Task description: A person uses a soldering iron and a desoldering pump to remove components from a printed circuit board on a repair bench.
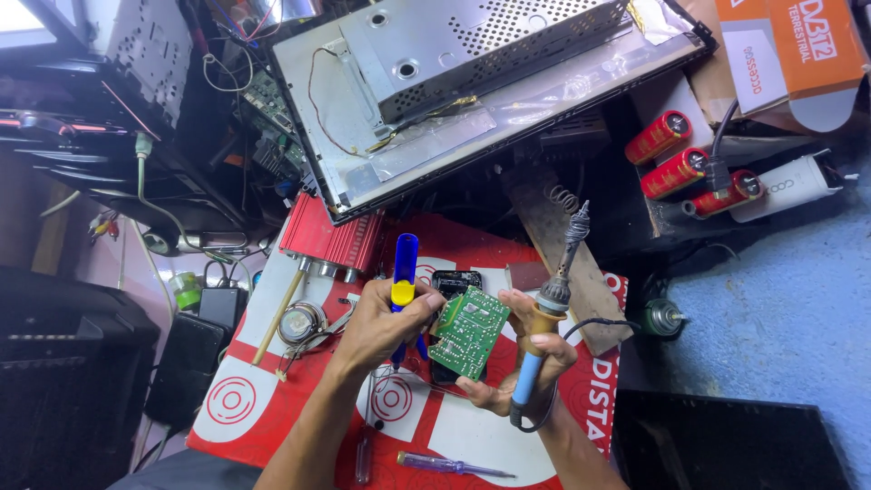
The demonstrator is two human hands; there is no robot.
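green circuit board [468, 332] tilted, blue-handled soldering iron [547, 318] upright

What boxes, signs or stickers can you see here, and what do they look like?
Orange and white cardboard box: top right corner, flat, with white lettering.
Red and white printed mat: spread under the hands, rectangular, with white ring marks and big white letters.
Three red cylinders: right of the big metal panel, lying side by side, wrapped in red printed sleeves.
No lit screens are in view.

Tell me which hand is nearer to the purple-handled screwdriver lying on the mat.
Right. The right hand, holding the soldering iron and green circuit board, sits just above the purple-handled screwdriver; the left hand, gripping the blue-and-yellow tool, is farther up-left.
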